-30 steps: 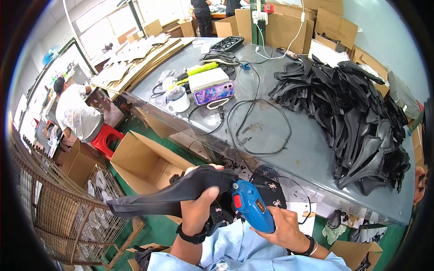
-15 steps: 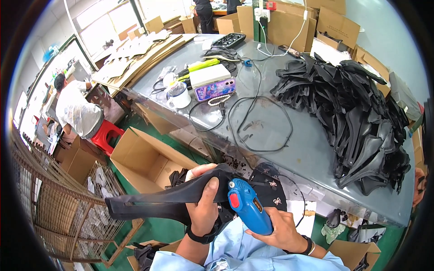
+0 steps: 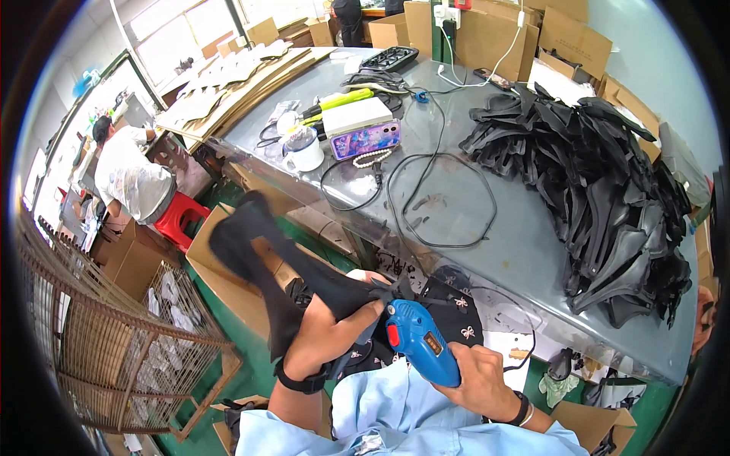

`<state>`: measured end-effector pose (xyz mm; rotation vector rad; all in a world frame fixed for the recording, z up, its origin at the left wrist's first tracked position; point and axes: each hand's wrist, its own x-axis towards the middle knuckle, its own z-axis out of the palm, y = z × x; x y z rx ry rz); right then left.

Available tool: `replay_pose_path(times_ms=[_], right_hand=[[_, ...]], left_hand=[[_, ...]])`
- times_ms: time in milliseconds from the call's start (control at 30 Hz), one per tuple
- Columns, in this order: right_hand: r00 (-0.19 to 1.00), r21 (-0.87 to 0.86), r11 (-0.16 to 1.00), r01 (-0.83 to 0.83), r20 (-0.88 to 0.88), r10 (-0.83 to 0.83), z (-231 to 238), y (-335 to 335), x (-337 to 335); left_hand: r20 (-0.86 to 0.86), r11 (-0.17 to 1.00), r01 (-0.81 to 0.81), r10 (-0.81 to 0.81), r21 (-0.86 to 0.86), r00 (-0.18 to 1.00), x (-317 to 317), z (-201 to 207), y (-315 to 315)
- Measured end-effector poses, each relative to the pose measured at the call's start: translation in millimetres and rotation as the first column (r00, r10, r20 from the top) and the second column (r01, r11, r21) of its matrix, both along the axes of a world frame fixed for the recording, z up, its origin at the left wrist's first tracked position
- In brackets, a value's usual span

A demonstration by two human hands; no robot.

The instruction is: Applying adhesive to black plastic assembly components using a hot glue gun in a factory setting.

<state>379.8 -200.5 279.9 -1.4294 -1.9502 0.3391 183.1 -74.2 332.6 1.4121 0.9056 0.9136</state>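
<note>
Cardboard box (image 3: 228,292) holds black items (image 3: 298,292); left hand (image 3: 323,334) grips a forked piece (image 3: 312,270), right hand (image 3: 475,380) a blue tool (image 3: 426,346).

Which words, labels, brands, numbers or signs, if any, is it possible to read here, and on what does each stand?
None reads clearly enough to quote.
Blue tool in the right hand: marks on its small display are too small to read.
Cardboard box at the back: its print is too blurred.
</note>
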Motion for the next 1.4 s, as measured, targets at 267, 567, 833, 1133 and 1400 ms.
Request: replay_pose_path(times_ms=[267,567,833,1133,1400], right_hand=[[0.986,-0.153,0.987,-0.056,-0.163,0.03,0.0,-1.8,-5.0],[0.924,-0.292,0.944,-0.156,-0.38,0.036,21.8,4.5,-11.2],[0.914,-0.121,0.98,-0.156,-0.394,0.097,26.9,9.4,-8.6],[0.921,-0.219,0.968,-0.126,-0.387,0.032,14.1,8.5,-8.7],[0.969,-0.206,0.974,-0.091,-0.242,0.039,17.8,-1.0,-2.1]], left_hand=[[-0.218,0.94,0.191,-0.131,0.283,0.967,5.1,-28.5,11.2],[-0.153,0.919,0.147,-0.097,0.365,0.984,19.5,-74.8,-2.1],[-0.016,0.907,0.419,-0.42,-0.04,0.907,9.9,-96.4,-19.7],[0.7,0.978,0.121,0.035,-0.172,0.713,39.4,-47.2,-33.2],[0.587,0.928,-0.362,0.344,-0.092,0.733,29.3,-35.7,0.2]])
